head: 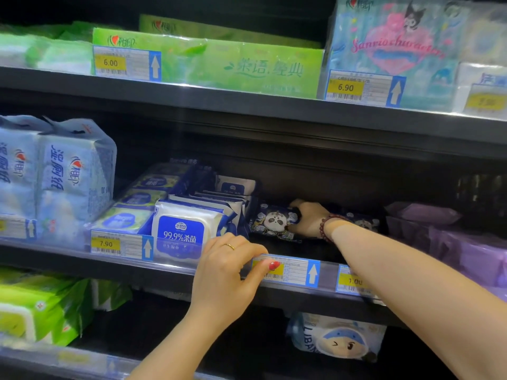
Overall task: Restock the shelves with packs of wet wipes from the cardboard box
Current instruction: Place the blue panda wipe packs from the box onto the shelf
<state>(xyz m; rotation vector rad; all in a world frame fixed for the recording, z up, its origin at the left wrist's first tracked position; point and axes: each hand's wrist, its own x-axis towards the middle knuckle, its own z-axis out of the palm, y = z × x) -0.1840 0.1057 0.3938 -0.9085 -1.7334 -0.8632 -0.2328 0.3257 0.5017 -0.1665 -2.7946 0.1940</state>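
My right hand (308, 218) reaches deep into the middle shelf and grips a small dark pack of wet wipes with a panda print (274, 222), which lies on the shelf floor. A second panda pack (363, 222) shows just behind my right wrist. My left hand (227, 270) rests on the front rail of the middle shelf (175, 267), fingers curled over its edge and thumb on a price tag (299, 270); it holds no pack. The cardboard box is out of view.
White-and-blue wipe packs (181, 231) fill the shelf left of the panda packs, with large blue tissue bags (74, 176) further left. Purple packs (466, 248) lie at the right. Green tissue packs (247, 67) line the upper shelf. Green packs (41, 305) and a cartoon pack (337, 338) sit below.
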